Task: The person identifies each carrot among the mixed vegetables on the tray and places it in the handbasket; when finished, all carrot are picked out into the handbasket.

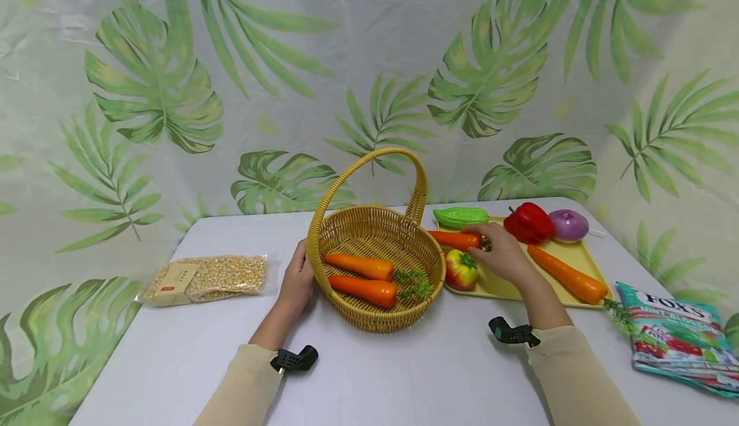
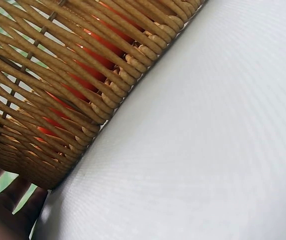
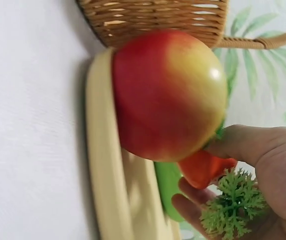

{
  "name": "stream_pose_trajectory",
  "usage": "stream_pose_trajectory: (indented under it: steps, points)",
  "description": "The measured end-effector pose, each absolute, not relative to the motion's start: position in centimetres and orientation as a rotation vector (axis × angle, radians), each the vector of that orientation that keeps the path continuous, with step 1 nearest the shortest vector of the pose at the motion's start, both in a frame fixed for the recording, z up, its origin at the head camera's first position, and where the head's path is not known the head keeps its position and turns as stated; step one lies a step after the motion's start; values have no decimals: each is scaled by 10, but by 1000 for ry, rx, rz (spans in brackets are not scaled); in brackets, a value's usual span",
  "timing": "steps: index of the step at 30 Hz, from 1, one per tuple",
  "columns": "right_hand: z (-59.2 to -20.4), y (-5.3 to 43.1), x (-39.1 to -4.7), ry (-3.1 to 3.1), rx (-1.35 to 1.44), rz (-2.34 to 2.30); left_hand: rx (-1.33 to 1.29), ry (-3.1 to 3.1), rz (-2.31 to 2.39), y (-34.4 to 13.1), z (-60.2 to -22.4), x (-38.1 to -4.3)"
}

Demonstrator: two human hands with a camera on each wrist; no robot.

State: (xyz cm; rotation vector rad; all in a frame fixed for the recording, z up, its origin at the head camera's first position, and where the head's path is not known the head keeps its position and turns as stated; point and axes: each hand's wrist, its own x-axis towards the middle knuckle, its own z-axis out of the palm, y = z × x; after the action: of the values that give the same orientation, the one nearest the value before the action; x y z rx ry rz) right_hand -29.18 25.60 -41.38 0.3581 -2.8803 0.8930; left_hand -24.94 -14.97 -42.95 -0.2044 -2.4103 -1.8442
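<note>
A wicker basket (image 1: 378, 323) with a tall arched handle stands in the middle of the table, holding two carrots (image 1: 364, 290) with green tops. My left hand (image 1: 297, 280) rests against the basket's left outer wall, its fingers (image 2: 18, 192) extended along the wicker. On the right, my right hand (image 1: 501, 251) pinches another carrot (image 1: 455, 240) near its leafy end, the thumb on one side and fingers on the other. That carrot lies over the tray's left part, its tip at the basket's rim. A red and yellow tomato-like fruit (image 3: 170, 95) sits right beside the right hand.
The yellow tray (image 1: 502, 288) also bears a green bitter melon (image 1: 460, 216), a red bell pepper (image 1: 528, 222), a purple onion (image 1: 568, 225) and one more carrot (image 1: 566, 274). A teal candy bag (image 1: 678, 336) lies at right, a bag of corn kernels (image 1: 222, 276) at left.
</note>
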Motion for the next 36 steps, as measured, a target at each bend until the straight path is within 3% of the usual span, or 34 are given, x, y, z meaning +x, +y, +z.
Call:
stream_pose_trajectory:
  steps: [24,36]
  points:
    - [-426,245,-298,-2807,137,1118,-190,-2418,-1839,-150,-432,-251]
    - [-420,238,-309,-2873,169,1157,-181,-2411,-1837,-149,-431,-249]
